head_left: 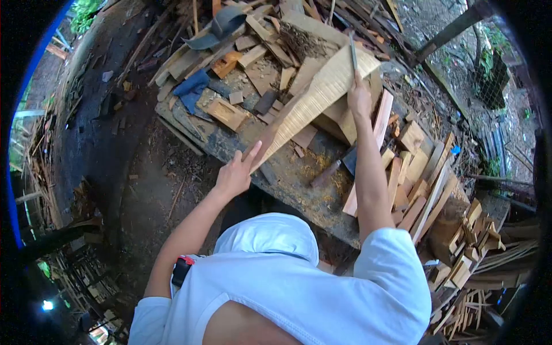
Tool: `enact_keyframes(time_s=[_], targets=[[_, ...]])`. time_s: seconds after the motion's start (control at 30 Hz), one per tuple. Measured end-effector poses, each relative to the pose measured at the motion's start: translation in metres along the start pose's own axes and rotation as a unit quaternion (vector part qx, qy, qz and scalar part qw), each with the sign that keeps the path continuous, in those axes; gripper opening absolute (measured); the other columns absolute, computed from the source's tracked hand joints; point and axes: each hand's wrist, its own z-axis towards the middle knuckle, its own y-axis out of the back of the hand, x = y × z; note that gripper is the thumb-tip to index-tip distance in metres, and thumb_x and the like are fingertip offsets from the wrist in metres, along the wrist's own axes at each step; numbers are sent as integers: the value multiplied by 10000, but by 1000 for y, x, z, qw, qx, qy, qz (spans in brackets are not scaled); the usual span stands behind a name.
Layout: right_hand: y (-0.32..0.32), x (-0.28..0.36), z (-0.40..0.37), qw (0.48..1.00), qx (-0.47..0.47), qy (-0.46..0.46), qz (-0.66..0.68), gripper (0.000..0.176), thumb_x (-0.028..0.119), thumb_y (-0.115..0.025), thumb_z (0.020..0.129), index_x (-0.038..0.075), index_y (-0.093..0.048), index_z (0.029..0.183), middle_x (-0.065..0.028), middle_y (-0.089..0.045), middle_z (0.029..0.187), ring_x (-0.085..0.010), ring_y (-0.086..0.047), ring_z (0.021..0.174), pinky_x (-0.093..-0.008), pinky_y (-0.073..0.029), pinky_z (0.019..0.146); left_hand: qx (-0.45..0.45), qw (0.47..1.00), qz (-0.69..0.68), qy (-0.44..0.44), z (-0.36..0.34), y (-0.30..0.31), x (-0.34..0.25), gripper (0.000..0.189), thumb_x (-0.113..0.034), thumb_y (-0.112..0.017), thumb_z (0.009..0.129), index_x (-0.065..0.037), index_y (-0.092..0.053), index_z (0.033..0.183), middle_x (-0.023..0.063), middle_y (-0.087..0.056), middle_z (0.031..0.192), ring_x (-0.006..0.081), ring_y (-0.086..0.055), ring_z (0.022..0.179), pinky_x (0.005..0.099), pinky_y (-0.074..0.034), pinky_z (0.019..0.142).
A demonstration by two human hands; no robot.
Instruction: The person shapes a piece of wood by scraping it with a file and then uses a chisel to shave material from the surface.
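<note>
A long pale wooden piece (322, 92) lies slantwise over the workbench, broad at its upper right end and narrow at the lower left, with fine ridges across its face. My left hand (234, 175) grips the narrow end, one finger stretched along the wood. In my right hand (359, 100) is a thin metal tool (353, 52), closed in the fingers and laid across the broad end. Below the piece, a tool with a wooden handle (326, 173) rests on the bench, its dark head partly hidden by my right forearm.
Wood blocks and offcuts (227, 114) cover the workbench (287, 192), with a blue cloth (191, 89) at its left and a grey cap-like object (221, 29) farther back. Stacked wood strips (431, 190) stand to the right. Dark ground (138, 207) lies left of the bench.
</note>
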Motion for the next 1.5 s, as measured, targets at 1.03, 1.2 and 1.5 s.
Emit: enact_keyframes(time_s=[1.03,1.2,1.5], targets=[[15,30,-56,996,78,28,21,453,308,-359,1010,286,-407,1460,-297,-651,1034,-481,-635,937,-553,-495,816,-23,1000,-8,-4,-2,-4,3,981,-10,-632,780,-327,-116,1552,208,-502,1032,436,-628,863,512,-542,713],[4,19,-16,999,31,26,17,461,317,-359,1010,288,-386,1469,-296,-662,980,-489,-639,896,-556,-495,805,-30,999,-4,-13,-1,-4,1,973,-4,-619,779,-324,-122,1552,213,-502,1024,438,-626,851,508,-542,698],[12,31,-49,994,98,50,-4,465,299,-358,1005,317,-375,1470,-310,-651,1000,-496,-630,940,-566,-493,817,-23,1000,-11,-8,-1,-5,2,966,-7,-612,787,-328,-121,1555,218,-498,1016,435,-634,829,506,-537,703]])
